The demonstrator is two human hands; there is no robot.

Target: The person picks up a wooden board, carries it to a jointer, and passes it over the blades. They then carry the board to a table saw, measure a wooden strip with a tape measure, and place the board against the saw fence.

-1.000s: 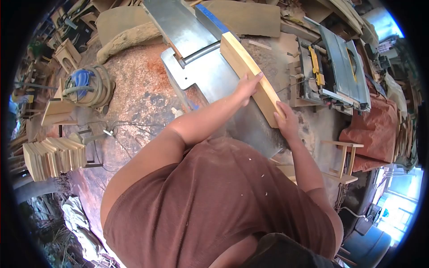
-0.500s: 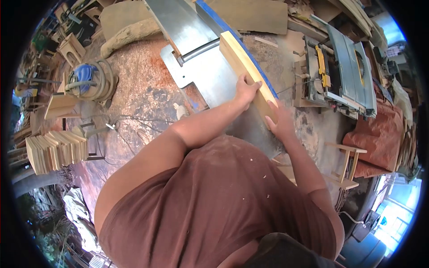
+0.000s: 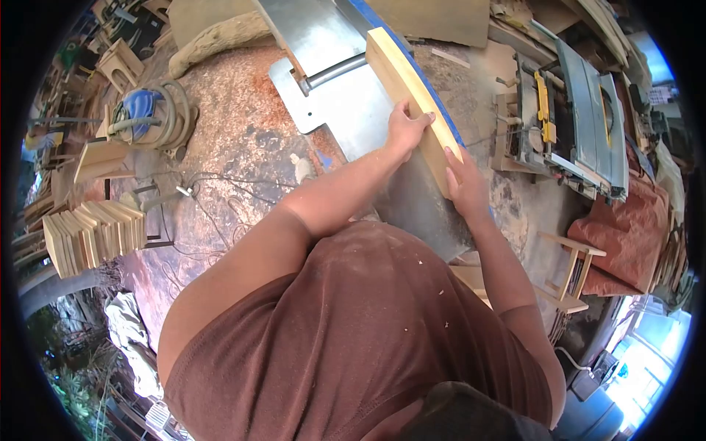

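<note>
A pale wooden board (image 3: 415, 92) stands on edge on the metal bed of a jointer-like machine (image 3: 340, 99), alongside its blue-edged fence (image 3: 404, 55). My left hand (image 3: 409, 131) grips the board near its middle, thumb over the top edge and the other fingers partly hidden. At the board's near end is my right hand (image 3: 466, 182), its fingers pressed against the end and side. The far end of the board reaches past the dark cylinder crossing the bed.
A table saw (image 3: 588, 117) stands at the right. To the left are a blue vacuum with a coiled hose (image 3: 140, 114), stacked boards (image 3: 95, 231) and cables on the floor. A log (image 3: 220, 40) lies beyond the machine; a small wooden frame (image 3: 573, 272) is at right.
The board has slid forward along the machine bed, away from my body, with both hands moving along with it. The view has also shifted slightly.
</note>
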